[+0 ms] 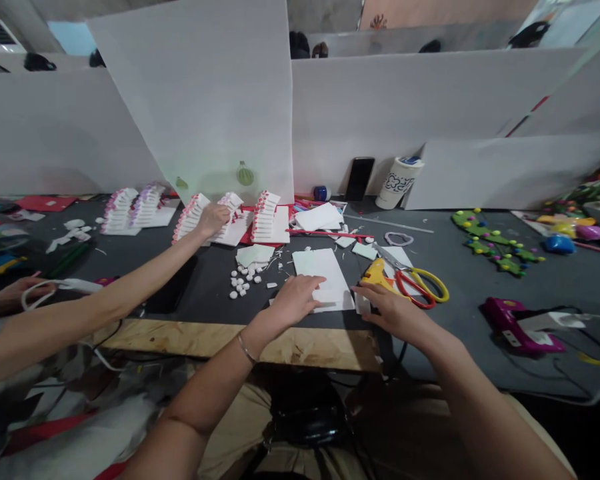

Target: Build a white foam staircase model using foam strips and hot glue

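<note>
Forearms, hands, dark table, white partitions behind.

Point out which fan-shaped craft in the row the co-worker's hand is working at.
The fourth craft from the left, second from the right: the co-worker's hand has its fingertips there.

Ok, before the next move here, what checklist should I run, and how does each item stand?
1. White rectangular board lies flat on the dark table: ok.
2. Left hand at the board: ok.
3. Right hand gripping the yellow plastic tool: cannot tell; fingers overlap it.
4. Co-worker's hand away from the board: ok.
5. Small white rounded pieces off the board: ok.
6. Table around the board free of scraps: not ok.
</note>
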Motion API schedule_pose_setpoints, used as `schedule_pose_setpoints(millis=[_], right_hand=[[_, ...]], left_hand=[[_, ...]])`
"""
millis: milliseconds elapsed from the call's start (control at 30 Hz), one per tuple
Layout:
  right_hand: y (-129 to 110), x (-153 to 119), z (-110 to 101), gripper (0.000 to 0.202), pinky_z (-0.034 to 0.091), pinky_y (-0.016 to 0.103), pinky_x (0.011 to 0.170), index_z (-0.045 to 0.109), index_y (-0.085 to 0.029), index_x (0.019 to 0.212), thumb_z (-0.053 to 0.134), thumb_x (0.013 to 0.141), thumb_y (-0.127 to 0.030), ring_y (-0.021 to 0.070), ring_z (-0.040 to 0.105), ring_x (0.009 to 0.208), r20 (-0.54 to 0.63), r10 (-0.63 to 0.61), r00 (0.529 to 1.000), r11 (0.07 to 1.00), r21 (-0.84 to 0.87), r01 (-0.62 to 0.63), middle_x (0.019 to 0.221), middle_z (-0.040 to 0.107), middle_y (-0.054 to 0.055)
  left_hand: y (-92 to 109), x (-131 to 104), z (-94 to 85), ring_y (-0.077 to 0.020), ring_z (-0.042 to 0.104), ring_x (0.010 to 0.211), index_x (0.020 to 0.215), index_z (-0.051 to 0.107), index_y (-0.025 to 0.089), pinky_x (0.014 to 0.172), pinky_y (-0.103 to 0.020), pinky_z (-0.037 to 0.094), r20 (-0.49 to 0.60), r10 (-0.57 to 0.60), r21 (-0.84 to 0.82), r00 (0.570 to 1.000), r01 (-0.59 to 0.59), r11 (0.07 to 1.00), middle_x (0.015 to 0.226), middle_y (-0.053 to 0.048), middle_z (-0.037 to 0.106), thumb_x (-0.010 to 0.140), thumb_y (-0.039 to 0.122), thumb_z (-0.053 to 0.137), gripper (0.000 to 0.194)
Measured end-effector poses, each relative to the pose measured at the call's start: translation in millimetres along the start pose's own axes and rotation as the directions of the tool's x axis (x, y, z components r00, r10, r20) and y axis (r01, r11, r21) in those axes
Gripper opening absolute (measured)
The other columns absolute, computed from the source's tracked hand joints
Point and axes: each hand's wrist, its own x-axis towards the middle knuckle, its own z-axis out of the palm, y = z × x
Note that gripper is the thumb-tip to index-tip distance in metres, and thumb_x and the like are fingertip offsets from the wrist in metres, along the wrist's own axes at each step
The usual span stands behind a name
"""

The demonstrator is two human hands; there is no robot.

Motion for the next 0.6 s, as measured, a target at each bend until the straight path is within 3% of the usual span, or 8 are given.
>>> schedule_pose_setpoints(millis=[133,300,400,600], right_hand=[[-7.9,2.7,2.9,0.055,0.053,0.037,0.079,0.055,-0.024,0.129,0.064,0.075,-0.017,0.0276,0.065,0.103,0.040,0.022,0.999,0.999,-0.035,-0.020,0.124,0.062,0.012],[-12.8,0.8,-3.5,0.042,0.051,0.034,0.061,0.062,-0.021,0.117,0.068,0.076,-0.031,0.0260,0.067,0.082,0.021,0.061,0.998,0.992,-0.115,-0.058,0.109,0.065,0.013],[-17.7,1.3,-7.9,0.033,0.050,0.033,0.063,0.062,-0.022,0.111,0.063,0.081,-0.037,0.0243,0.066,0.080,-0.040,0.028,0.999,0.994,-0.108,-0.032,0.104,0.064,0.011],[-35.4,10.4,-4.5,0.034,0.051,0.034,0.070,0.056,-0.019,0.111,0.060,0.085,-0.041,0.0241,0.064,0.084,-0.187,-0.050,0.981,0.998,-0.041,0.043,0.101,0.060,0.011]], left_hand=[[4.7,-11.8,12.8,-0.0251,0.058,0.108,0.126,0.052,0.021,0.091,-0.039,0.041,-0.008,-0.025,0.062,1.000,0.026,0.998,0.115,-0.008,0.065,0.083,0.025,0.066,0.045],[4.0,-21.1,17.6,-0.0240,0.056,0.110,0.121,0.055,0.021,0.089,-0.038,0.040,-0.028,-0.009,0.099,1.000,0.012,0.995,0.117,-0.008,0.065,0.085,0.025,0.064,0.037],[1.9,-24.0,15.7,-0.0225,0.057,0.109,0.119,0.056,0.022,0.089,-0.036,0.039,-0.022,0.001,0.073,1.000,0.000,0.997,0.117,-0.007,0.065,0.086,0.023,0.063,0.033],[-2.6,-27.1,16.6,-0.0213,0.057,0.109,0.113,0.059,0.021,0.089,-0.035,0.040,-0.070,0.019,0.035,0.997,-0.017,0.999,0.116,-0.006,0.064,0.086,0.025,0.063,0.028]])
